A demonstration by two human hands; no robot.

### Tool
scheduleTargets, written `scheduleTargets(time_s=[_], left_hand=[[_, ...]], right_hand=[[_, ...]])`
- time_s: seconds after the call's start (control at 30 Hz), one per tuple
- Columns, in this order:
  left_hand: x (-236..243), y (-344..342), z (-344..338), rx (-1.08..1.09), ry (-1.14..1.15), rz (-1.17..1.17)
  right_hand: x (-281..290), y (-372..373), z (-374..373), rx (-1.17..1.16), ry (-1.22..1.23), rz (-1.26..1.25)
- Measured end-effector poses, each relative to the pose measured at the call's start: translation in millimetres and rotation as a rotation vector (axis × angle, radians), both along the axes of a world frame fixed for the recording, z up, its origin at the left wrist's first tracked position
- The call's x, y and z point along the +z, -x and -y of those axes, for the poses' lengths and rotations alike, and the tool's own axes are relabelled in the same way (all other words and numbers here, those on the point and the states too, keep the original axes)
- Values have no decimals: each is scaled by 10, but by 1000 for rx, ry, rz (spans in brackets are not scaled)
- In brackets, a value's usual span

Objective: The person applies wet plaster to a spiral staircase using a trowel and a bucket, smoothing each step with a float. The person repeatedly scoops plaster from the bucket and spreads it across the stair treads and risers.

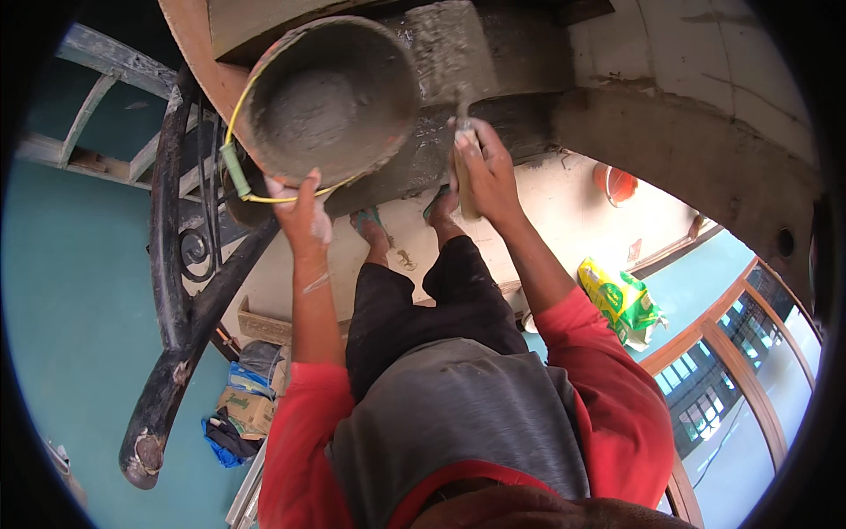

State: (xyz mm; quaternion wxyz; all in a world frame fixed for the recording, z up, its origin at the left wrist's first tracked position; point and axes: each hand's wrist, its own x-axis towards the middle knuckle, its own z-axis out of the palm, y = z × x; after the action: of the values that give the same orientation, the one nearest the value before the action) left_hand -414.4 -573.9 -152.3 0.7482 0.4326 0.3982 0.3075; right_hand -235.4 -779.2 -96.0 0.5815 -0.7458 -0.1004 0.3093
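Note:
A round bucket (pixel 374 154) with grey wet mortar inside stands tilted toward me at the upper left. Its yellow wire handle (pixel 231 123) has a green grip and hangs along the near left side. My left hand (pixel 304 214), smeared with pale mortar, is closed at the bucket's near rim. In my right hand (pixel 491 176) is the pale handle of a trowel, fingers wrapped round it. The trowel's broad blade (pixel 451 51), coated with mortar, points away from me, just right of the bucket, over a dark, wet-looking step surface (pixel 520 123).
A black metal railing (pixel 167 291) with a scroll runs along the left. Below are my feet on a pale floor (pixel 564 225), an orange bucket (pixel 614 183) and a yellow-green sack (pixel 621 300). A cardboard box (pixel 247 410) and wooden-framed windows (pixel 731 370) lie farther off.

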Motion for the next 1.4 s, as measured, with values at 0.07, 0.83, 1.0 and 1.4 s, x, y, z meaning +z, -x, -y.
scheduleTargets(time_s=[0.07, 0.83, 1.0, 1.4], left_hand=[[-32, 160, -143, -9, -112, -79], [564, -143, -122, -261, -139, -10], [610, -181, -243, -394, -229, -18], [908, -403, -328, -387, -146, 123]], right_hand=[[-482, -167, -49, -49, 167, 371], [-21, -443, -1079, 9, 59, -702], [288, 3, -1440, 371, 437, 282], [969, -601, -543, -148, -276, -821]])
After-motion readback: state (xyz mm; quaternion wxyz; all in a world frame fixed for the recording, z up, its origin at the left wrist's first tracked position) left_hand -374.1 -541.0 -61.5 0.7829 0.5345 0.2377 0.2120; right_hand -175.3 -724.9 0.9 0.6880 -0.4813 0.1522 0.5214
